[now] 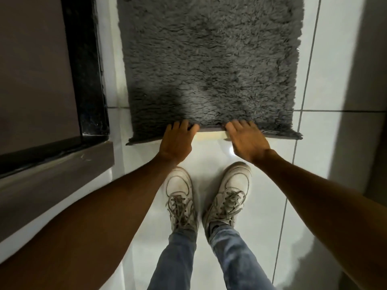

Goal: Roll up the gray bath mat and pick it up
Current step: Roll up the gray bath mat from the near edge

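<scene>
Both hands, left hand and right hand, had closed on the mat's lifted near edge; uneven pulling could have skewed the roll.

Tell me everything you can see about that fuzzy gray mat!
The gray bath mat is rectangular, with long shaggy pile that looks soft. It lies flat and unrolled on the glossy white tiled floor, its far end cut off by the picture's top. Its near edge, between the hands, is lifted slightly, showing a pale underside. The left hand and right hand both grip that edge, fingers curled over the pile. A dark door frame runs along its left side.
</scene>
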A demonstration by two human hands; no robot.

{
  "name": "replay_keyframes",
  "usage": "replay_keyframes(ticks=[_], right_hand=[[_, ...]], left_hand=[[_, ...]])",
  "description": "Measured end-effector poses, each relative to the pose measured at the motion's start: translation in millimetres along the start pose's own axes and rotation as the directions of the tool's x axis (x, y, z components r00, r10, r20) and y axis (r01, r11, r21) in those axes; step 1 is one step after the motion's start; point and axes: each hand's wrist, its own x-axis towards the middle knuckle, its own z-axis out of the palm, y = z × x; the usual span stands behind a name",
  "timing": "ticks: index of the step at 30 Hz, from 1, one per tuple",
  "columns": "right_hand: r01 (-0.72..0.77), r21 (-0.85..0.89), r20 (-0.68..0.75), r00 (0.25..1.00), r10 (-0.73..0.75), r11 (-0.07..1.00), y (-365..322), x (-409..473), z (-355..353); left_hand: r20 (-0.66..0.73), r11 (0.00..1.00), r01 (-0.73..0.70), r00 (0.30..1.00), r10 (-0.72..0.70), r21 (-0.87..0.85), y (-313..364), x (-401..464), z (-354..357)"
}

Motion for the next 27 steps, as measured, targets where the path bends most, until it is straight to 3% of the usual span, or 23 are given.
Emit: replay_keyframes(ticks=[4,6,8,13,18,23,27], right_hand=[[-0.153,-0.116,-0.302,0.947,0.111,0.981,7,-17,26],[-0.184,-0.142,-0.291,0.947,0.137,0.973,11,-19,38],[-0.186,-0.141,-0.221,0.963,0.152,0.972,11,-19,45],[-0.196,-0.138,-0.089,0.979,0.185,0.971,17,-18,44],[-0.217,-0.153,-0.046,0.976,0.213,0.964,28,-15,31],[-0.280,-0.064,-0.137,0.953,0.269,0.958,28,-17,30],[-0.255,-0.034,-0.076,0.965,0.252,0.966,37,-10,24]], left_hand=[[-0.234,0.994,0.099,0.968,-0.088,0.036,-4,14,16],[-0.375,0.986,0.162,0.917,-0.135,0.041,-4,12,28],[-0.419,0.975,0.221,0.887,-0.194,0.014,-5,2,39],[-0.333,0.979,0.191,0.921,-0.205,-0.074,-27,-27,63],[-0.427,0.998,0.069,0.902,-0.067,-0.011,-62,-42,65],[-0.214,0.995,0.084,0.972,-0.095,-0.062,-71,-35,53],[-0.161,0.987,0.149,0.974,-0.157,-0.066,-72,-24,41]])
